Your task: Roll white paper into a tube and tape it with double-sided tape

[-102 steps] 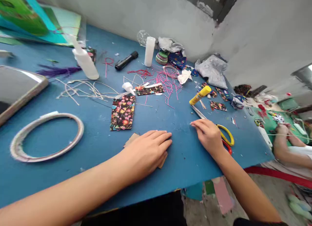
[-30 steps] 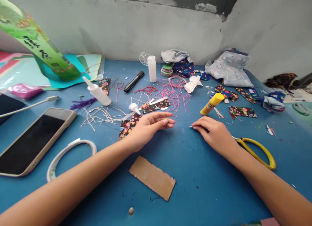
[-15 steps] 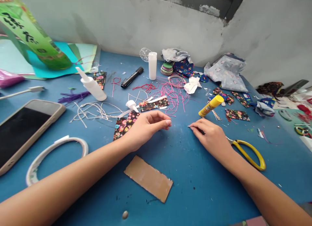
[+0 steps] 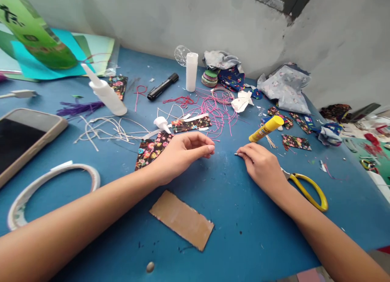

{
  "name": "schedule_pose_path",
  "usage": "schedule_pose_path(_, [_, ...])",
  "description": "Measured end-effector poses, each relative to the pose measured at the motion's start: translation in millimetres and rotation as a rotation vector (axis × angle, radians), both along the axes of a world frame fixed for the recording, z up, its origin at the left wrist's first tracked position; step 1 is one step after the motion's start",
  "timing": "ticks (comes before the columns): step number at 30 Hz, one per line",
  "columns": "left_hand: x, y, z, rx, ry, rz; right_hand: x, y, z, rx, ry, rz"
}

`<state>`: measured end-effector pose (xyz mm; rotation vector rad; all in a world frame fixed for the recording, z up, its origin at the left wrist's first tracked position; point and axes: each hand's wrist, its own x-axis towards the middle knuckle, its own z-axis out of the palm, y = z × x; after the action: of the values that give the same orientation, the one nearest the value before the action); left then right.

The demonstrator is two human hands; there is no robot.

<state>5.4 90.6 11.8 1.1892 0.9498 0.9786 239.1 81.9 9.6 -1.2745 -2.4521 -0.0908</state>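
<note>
My left hand (image 4: 183,154) rests on the blue table (image 4: 231,201) with its fingers curled in toward the thumb, and I cannot see anything in them. Its heel lies over a piece of dark floral fabric (image 4: 149,150). My right hand (image 4: 262,166) lies a short way to the right, its fingertips pinched on a tiny white scrap (image 4: 236,154). Yellow-handled scissors (image 4: 310,190) lie under and behind its wrist. A brown cardboard rectangle (image 4: 182,220) lies flat between my forearms, touched by neither hand.
A yellow glue stick (image 4: 265,129), pink cords (image 4: 217,109), white strings (image 4: 106,130), two white bottles (image 4: 105,94) (image 4: 191,72), a black marker (image 4: 163,86) and fabric scraps (image 4: 295,142) litter the back. A phone (image 4: 22,138) and tape ring (image 4: 55,184) lie left. Another person's table is at right.
My left hand lifted off the cardboard, moved forward onto the floral fabric and curled its fingers. My right hand kept its pinch in place. The view shifted slightly.
</note>
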Motion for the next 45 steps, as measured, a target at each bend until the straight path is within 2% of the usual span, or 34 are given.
schedule_pose_path(5, [0,0,-0.2,0.003,-0.024,-0.006,0,-3,3.7,-0.001,-0.050,0.030])
schedule_pose_path(8, [0,0,-0.4,-0.006,-0.048,-0.024,2,-3,7.2,-0.049,-0.001,0.036])
schedule_pose_path(14, [0,0,-1.2,0.001,-0.059,-0.024,1,0,7.9,-0.161,0.184,-0.048])
schedule_pose_path(20, [-2,1,-1.4,0.008,-0.041,-0.033,5,1,9.1,-0.174,0.189,-0.109])
schedule_pose_path(23, [-1,1,-3.8,0.065,0.012,-0.040,6,1,9.6,-0.160,0.194,-0.107])
schedule_pose_path(26, [1,-4,-8.6,0.239,0.202,-0.045,5,1,8.5,-0.152,0.186,-0.092])
schedule_pose_path(30, [5,-13,-16.2,0.660,0.530,-0.079,3,1,8.2,-0.182,0.193,0.008])
schedule_pose_path(32, [6,-15,-19.0,0.797,0.620,-0.087,3,1,10.6,-0.198,0.189,0.078])
schedule_pose_path(35, [6,-15,-20.9,0.832,0.680,-0.075,7,-1,17.6,-0.268,0.133,0.197])
schedule_pose_path(38, [5,-15,-20.6,0.823,0.683,-0.086,12,-4,24.7,-0.412,0.096,0.323])
schedule_pose_path(40, [5,-14,-20.1,0.819,0.685,-0.091,15,-5,27.1,-0.471,0.082,0.364])
schedule_pose_path(45, [6,-15,-19.5,0.810,0.691,-0.091,13,-9,26.4,-0.398,-0.020,0.386])
